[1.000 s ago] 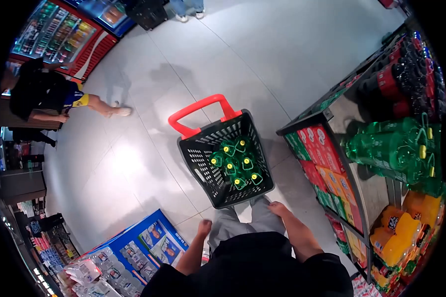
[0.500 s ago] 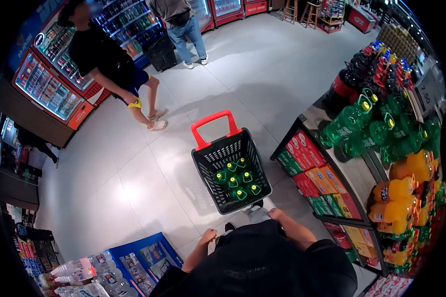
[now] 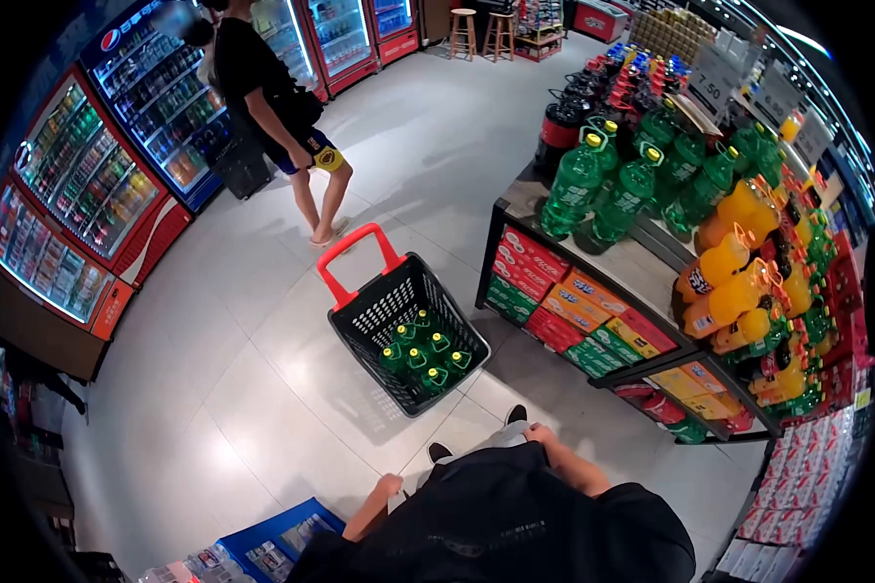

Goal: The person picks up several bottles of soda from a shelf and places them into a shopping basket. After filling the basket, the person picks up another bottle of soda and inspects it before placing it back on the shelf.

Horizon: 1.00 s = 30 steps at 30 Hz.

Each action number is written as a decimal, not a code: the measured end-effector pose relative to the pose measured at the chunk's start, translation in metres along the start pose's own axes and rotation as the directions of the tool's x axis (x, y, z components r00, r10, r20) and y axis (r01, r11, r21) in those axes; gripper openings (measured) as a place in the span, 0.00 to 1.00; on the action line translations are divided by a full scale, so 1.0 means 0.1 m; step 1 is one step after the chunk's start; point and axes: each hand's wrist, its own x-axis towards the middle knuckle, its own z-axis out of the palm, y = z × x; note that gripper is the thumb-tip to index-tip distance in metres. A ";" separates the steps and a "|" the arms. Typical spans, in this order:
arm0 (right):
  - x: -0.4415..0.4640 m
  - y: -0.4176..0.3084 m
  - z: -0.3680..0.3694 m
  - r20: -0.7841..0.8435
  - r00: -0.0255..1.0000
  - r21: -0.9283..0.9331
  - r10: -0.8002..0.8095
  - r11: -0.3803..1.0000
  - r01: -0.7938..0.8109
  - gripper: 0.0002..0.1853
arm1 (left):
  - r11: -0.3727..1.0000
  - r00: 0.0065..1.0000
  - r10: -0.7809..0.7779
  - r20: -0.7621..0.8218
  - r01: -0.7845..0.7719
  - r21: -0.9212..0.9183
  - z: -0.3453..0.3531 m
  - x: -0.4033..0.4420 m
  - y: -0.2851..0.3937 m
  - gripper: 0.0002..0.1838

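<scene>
Green bottles (image 3: 415, 369), yellow-capped, in a black basket (image 3: 374, 313) ahead; a jolt could topple them. My left fingers (image 3: 389, 483) and right fingers (image 3: 538, 433): curled near grey trousers (image 3: 489, 442), grip uncertain.

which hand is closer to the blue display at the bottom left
Left. The left hand is a little to the right of the blue display, not touching it; the right hand is much farther to the right.
</scene>
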 end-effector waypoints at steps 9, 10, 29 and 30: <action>0.20 1.20 -0.03 0.030 0.997 0.336 0.069 0.939 -0.075 0.32 | 0.878 0.860 -0.422 0.286 0.467 -0.106 0.21 0.12 0.85 0.19; 0.24 1.32 -0.07 0.060 0.995 0.425 0.075 0.901 -0.093 0.31 | 0.909 0.877 -0.387 0.285 0.415 -0.040 0.19 0.27 0.95 0.19; 0.19 3.16 -0.99 0.253 0.935 0.688 0.248 0.633 -0.354 0.13 | 0.696 0.966 0.131 0.222 0.070 -0.714 -0.90 2.58 5.79 0.12; 0.18 3.21 -0.89 0.260 0.935 0.703 0.240 0.617 -0.354 0.12 | 0.670 0.969 0.146 0.201 0.053 -0.741 -1.00 2.58 5.80 0.13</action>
